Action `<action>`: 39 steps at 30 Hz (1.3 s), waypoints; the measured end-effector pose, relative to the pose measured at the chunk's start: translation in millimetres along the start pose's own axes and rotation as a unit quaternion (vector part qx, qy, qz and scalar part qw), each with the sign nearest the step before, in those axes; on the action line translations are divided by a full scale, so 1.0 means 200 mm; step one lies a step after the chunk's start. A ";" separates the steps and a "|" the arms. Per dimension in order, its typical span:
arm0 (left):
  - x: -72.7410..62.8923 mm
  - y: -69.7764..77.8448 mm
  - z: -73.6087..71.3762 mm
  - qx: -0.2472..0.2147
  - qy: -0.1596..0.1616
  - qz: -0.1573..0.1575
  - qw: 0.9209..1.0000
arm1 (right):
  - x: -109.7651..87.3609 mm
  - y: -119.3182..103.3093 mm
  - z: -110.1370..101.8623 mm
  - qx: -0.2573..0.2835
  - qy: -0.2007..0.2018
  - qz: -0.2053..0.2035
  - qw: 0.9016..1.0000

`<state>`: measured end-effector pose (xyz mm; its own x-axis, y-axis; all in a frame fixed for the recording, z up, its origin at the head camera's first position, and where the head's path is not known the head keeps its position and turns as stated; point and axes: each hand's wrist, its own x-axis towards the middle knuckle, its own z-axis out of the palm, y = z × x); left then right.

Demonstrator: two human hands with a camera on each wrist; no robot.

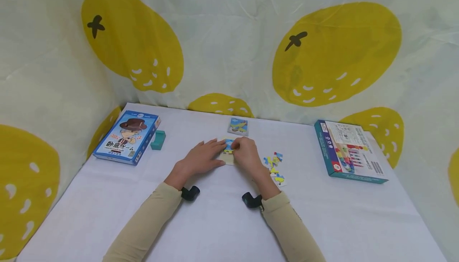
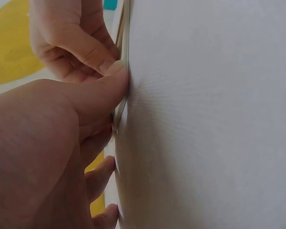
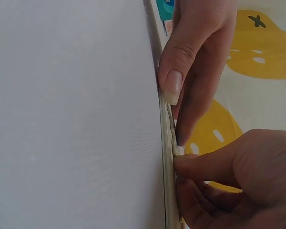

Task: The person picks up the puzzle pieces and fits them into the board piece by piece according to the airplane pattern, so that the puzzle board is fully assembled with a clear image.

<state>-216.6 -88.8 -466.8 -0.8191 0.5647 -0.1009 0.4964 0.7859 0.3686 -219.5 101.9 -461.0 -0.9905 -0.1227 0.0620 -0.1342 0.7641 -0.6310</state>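
A small puzzle board [image 1: 228,159] lies on the white table, with blue and yellow puzzle pieces [image 1: 228,145] fitted in its upper part. The fingers of my left hand [image 1: 204,156] are spread and fairly straight, resting at the board's left side; the left wrist view shows its thumb [image 2: 115,78] on the board's near edge. My right hand [image 1: 247,154] is bent over the board's right side. Its thumb and fingers pinch a puzzle piece [image 3: 179,150], mostly hidden by them. Loose puzzle pieces [image 1: 276,170] lie just right of that hand.
Behind the board lies a square picture puzzle [image 1: 238,126]. A blue game box [image 1: 127,137] and a small teal tray [image 1: 158,140] stand at the left. A flat teal-edged box [image 1: 351,150] lies at the right. Fruit-printed cloth hangs behind the table.
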 end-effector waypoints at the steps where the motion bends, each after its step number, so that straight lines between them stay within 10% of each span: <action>1: 0.00 0.00 0.00 0.000 -0.001 0.002 1.000 | 0.00 0.00 0.00 -0.001 0.003 0.000 1.000; 25: -0.02 0.03 -0.01 0.003 0.006 0.013 1.000 | 0.01 0.05 -0.04 -0.001 -0.014 -0.011 1.000; 39: -0.01 0.02 -0.01 0.017 -0.011 0.000 1.000 | -0.04 0.18 -0.25 0.038 -0.011 0.033 0.999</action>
<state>-212.6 -87.3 -464.0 -0.8123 0.5705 -0.1216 0.5065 0.7933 0.3378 -218.1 162.9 -445.6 -0.9960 -0.0894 0.0018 -0.0659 0.7201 -0.6907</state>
